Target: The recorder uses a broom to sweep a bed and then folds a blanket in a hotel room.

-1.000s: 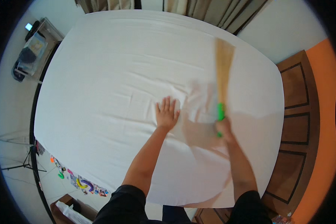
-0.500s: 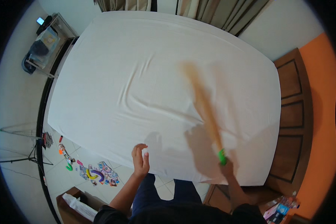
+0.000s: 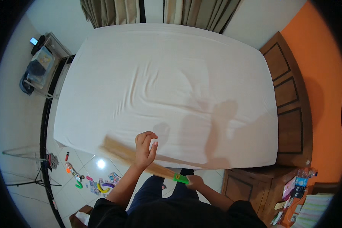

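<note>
Right hand [image 3: 195,181] clenched on green handle of straw broom [image 3: 133,156], blurred bristles at bed's [image 3: 171,87] near edge. Left hand [image 3: 145,149] half-curled, empty, above broom.

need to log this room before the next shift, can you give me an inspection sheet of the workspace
surface: bed covered by a white sheet, lightly creased near the middle, nothing lying on it.
job's things: straw hand broom with a green collar, blurred, lying across the near edge of the bed.
clutter: small colourful items scattered on the tiled floor at lower left; packets and papers on the wooden nightstand at lower right.
grippers: right hand grips the broom by its handle end; left hand is open, fingers loosely curled, above the bristles.
cables: nothing seen.
surroundings: curtains behind the bed, wooden headboard, orange wall, wire rack at upper left.
</note>
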Action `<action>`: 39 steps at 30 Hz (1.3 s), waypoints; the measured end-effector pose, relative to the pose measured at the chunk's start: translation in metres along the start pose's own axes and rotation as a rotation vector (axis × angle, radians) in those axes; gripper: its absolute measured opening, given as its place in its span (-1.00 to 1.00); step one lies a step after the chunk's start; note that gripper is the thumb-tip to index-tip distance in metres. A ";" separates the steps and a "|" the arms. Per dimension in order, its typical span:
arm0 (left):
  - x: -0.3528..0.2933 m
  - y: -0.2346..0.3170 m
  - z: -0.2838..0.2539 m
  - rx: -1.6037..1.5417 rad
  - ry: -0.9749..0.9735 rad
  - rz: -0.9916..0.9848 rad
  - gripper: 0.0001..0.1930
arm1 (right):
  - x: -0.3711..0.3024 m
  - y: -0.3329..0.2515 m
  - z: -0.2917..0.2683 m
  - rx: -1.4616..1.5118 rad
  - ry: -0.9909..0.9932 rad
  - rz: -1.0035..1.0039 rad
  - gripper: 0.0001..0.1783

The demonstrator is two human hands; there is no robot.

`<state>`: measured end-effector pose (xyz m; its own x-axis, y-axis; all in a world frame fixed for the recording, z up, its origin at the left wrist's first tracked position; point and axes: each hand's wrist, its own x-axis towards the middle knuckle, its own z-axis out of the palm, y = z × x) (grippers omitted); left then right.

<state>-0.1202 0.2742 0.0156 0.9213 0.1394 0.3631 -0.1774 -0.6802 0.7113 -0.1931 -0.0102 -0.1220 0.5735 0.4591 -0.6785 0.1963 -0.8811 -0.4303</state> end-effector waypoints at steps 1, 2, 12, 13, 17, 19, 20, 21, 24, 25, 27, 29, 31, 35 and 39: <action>-0.002 0.000 -0.001 0.016 -0.013 0.010 -0.85 | -0.012 -0.003 -0.013 -0.084 -0.041 -0.048 -0.67; -0.002 0.002 -0.001 0.010 -0.010 0.031 -0.86 | -0.018 0.013 -0.012 -0.113 0.051 -0.017 -0.67; -0.056 -0.031 0.072 0.070 -0.440 0.030 -0.73 | -0.018 0.123 -0.080 1.213 0.842 0.569 -0.85; -0.069 -0.040 0.087 0.074 -0.428 0.011 -0.73 | -0.015 0.117 -0.077 1.361 0.896 0.534 -0.87; -0.122 -0.057 0.131 0.365 -0.810 -0.142 -0.42 | -0.025 0.104 -0.053 1.553 0.810 0.450 -0.89; -0.153 -0.059 0.148 0.591 -0.812 -0.061 -0.44 | -0.045 0.101 -0.043 1.449 0.774 0.421 -0.90; -0.164 -0.066 0.157 0.596 -0.741 -0.085 -0.53 | -0.057 0.098 -0.043 1.387 0.717 0.421 -0.89; -0.173 -0.076 0.164 0.598 -0.733 -0.104 -0.53 | -0.065 0.099 -0.040 1.324 0.661 0.420 -0.87; -0.187 -0.086 0.179 0.590 -0.681 -0.020 -0.60 | -0.095 0.138 -0.026 1.143 0.608 0.420 -0.84; -0.188 -0.087 0.182 0.577 -0.637 0.048 -0.63 | -0.102 0.145 -0.025 1.136 0.599 0.422 -0.84; -0.192 -0.091 0.182 0.565 -0.590 0.106 -0.65 | -0.116 0.156 -0.025 0.968 0.601 0.396 -0.84; -0.187 -0.086 0.181 0.484 -0.498 0.141 -0.70 | -0.123 0.168 -0.028 0.837 0.641 0.355 -0.84; -0.191 -0.079 0.170 0.471 -0.527 0.131 -0.70 | -0.132 0.169 -0.041 0.863 0.627 0.446 -0.81; -0.194 -0.060 0.149 0.447 -0.627 0.126 -0.67 | -0.111 0.198 -0.056 0.813 0.681 0.463 -0.80; -0.188 -0.046 0.141 0.486 -0.667 0.035 -0.69 | -0.054 0.205 -0.061 0.841 0.917 0.426 -0.88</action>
<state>-0.2365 0.1776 -0.1706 0.9570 -0.2403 -0.1626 -0.1814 -0.9329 0.3110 -0.1358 -0.2232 -0.1374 0.8604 -0.3725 -0.3478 -0.4944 -0.4446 -0.7469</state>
